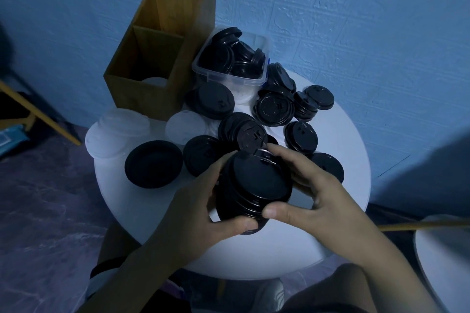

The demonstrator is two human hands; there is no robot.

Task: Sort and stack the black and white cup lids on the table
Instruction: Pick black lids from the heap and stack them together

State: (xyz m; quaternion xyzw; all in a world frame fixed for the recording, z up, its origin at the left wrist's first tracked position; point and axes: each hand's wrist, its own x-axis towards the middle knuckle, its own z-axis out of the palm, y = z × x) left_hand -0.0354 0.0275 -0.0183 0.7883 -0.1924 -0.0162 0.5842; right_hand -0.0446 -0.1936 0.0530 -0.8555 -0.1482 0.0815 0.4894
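While both hands hold one stack above its near half, the round white table (pixel 142 211) carries every other item. A tall wooden box (pixel 142 99) with two open-top compartments stands at the far left edge; a white lid (pixel 155 81) lies at the bottom of the nearer compartment. Just right of the box sits a clear plastic container (pixel 229 78), filled with jumbled black lids (pixel 229 58).

The stack of black lids (pixel 256 183) is tilted, top face toward the camera. The left hand (pixel 195 208) wraps the stack's side from the left, thumb curled under the near edge. The right hand (pixel 312 190) grips the top lid, thumb on the near rim and fingers curled over the far rim.

Loose black lids (pixel 274 107) lie scattered and partly overlapping between the container and the hands; one upturned lid (pixel 153 164) rests apart at the left. Translucent white lids (pixel 122 127) sit at the table's left edge, in front of the box.
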